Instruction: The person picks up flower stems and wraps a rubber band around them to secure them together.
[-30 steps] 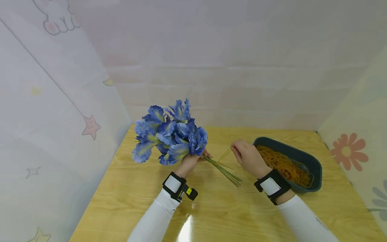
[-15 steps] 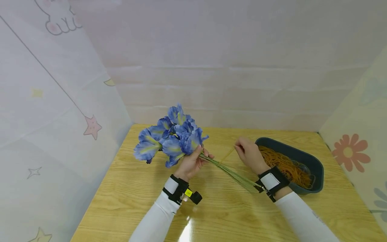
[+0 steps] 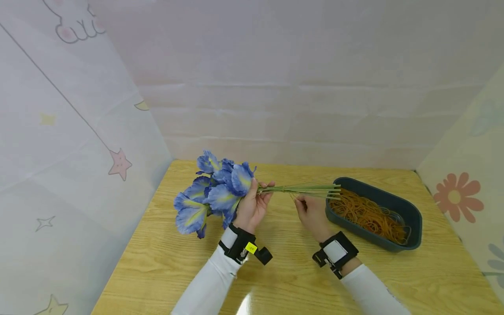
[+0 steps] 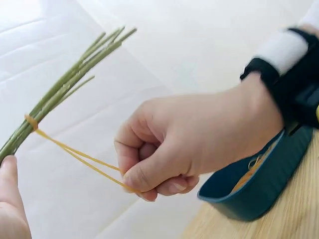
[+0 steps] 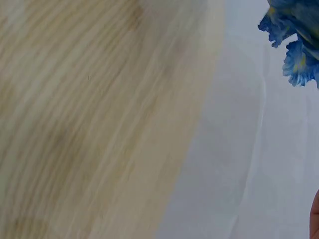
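My left hand (image 3: pixel 253 209) grips a bunch of blue artificial irises (image 3: pixel 220 190) by the stems, just below the blooms. The green stems (image 3: pixel 311 190) point right, their cut ends over the rim of the dark tub. A yellow rubber band (image 4: pixel 79 154) is wound round the stems, and one loop of it is stretched out taut. My right hand (image 3: pixel 315 217) pinches that loop between thumb and curled fingers, below the stems in the head view. In the right wrist view only some petals (image 5: pixel 299 45) and a sliver of a hand show.
A dark teal tub (image 3: pixel 413 218) holding a heap of rubber bands (image 3: pixel 368 214) stands on the right of the wooden table (image 3: pixel 291 280), close to my right hand. Printed cloth walls (image 3: pixel 283 109) enclose the table at the back and sides.
The bouquet has turned so its stems swing from slanting down-right to nearly level. My right hand has moved from above the stems to below them, still pulling the rubber band.
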A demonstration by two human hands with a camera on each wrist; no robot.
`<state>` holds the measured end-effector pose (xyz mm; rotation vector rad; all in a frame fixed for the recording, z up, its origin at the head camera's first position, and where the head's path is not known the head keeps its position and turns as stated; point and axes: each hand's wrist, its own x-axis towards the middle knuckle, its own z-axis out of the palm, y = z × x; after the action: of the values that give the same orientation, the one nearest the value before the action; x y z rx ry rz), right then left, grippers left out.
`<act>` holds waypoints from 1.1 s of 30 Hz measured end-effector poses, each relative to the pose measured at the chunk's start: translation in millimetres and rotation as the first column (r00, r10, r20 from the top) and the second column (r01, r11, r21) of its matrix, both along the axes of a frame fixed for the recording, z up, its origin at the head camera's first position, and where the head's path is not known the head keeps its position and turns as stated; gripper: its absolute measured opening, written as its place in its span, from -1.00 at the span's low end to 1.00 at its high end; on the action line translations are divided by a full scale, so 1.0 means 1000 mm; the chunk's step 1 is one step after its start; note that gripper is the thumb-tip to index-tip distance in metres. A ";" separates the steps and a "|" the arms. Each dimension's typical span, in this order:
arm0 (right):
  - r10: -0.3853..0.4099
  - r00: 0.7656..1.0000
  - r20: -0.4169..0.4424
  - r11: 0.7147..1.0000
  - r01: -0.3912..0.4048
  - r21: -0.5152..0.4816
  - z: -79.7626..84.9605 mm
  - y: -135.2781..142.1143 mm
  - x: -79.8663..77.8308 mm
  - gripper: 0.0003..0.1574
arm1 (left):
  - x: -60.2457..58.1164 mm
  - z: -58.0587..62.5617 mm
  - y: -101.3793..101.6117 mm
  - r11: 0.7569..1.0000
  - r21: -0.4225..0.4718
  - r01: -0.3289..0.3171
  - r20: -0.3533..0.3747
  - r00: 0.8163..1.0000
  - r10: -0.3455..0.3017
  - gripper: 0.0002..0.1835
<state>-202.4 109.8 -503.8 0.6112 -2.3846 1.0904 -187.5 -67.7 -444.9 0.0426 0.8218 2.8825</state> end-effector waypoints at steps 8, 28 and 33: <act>0.012 0.994 -0.111 1.000 -0.012 0.003 0.004 -0.019 0.027 -0.80 | -0.012 -0.006 0.004 0.905 -0.347 -0.248 -0.070 0.969 0.239 -0.69; 0.164 0.926 -0.339 0.986 -0.143 0.088 0.040 0.015 0.021 -0.89 | -0.012 -0.008 -0.023 0.559 -0.829 0.016 -0.052 0.993 -0.105 -0.72; 0.177 0.932 -0.318 0.983 -0.154 0.095 0.041 0.027 0.014 -0.91 | -0.011 -0.005 -0.025 0.545 -0.830 0.117 0.003 0.979 -0.205 -0.79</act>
<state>-188.2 136.3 -462.5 0.9534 -2.1189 0.8953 -198.0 -92.6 -449.8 0.1410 1.9903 2.0361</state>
